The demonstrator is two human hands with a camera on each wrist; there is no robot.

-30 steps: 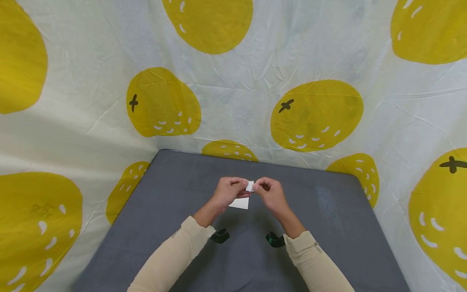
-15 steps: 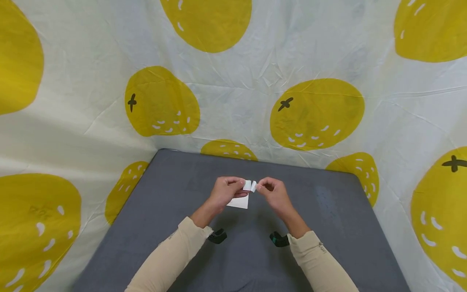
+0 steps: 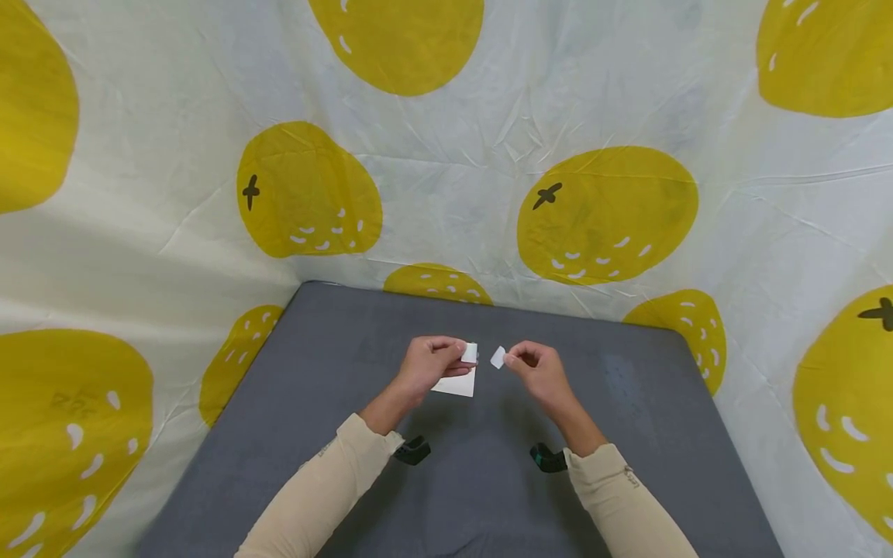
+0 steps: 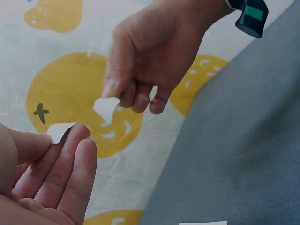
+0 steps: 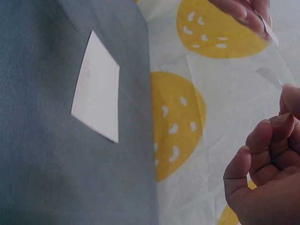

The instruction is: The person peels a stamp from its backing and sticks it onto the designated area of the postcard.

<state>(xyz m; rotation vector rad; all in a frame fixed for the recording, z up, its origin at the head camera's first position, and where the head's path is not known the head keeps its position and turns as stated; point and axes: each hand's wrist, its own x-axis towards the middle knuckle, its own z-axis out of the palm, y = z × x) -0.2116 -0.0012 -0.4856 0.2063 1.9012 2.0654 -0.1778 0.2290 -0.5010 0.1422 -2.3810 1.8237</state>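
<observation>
In the head view my left hand (image 3: 425,366) pinches a small white paper piece (image 3: 470,353) between thumb and fingers. Across a narrow gap, my right hand (image 3: 541,372) pinches a second white scrap (image 3: 498,357) at its fingertips. Seen from the left wrist, that scrap (image 4: 107,108) is curved with an uneven outline, while the left-hand piece (image 4: 60,132) lies against the index finger, under the thumb. Both pieces are held above the table, apart from each other. Below the left hand, a larger white sheet (image 3: 460,386) lies flat, partly hidden by that hand in the head view.
A dark grey cloth-covered table (image 3: 628,434) spreads beneath the hands. White fabric with yellow fruit prints (image 3: 446,209) hangs along its back and sides. Dark bands (image 3: 547,459) show near both cuffs.
The hands were close together at the white paper one second ago. My right hand has moved right with its scrap, opening a gap; my left hand has shifted slightly left.
</observation>
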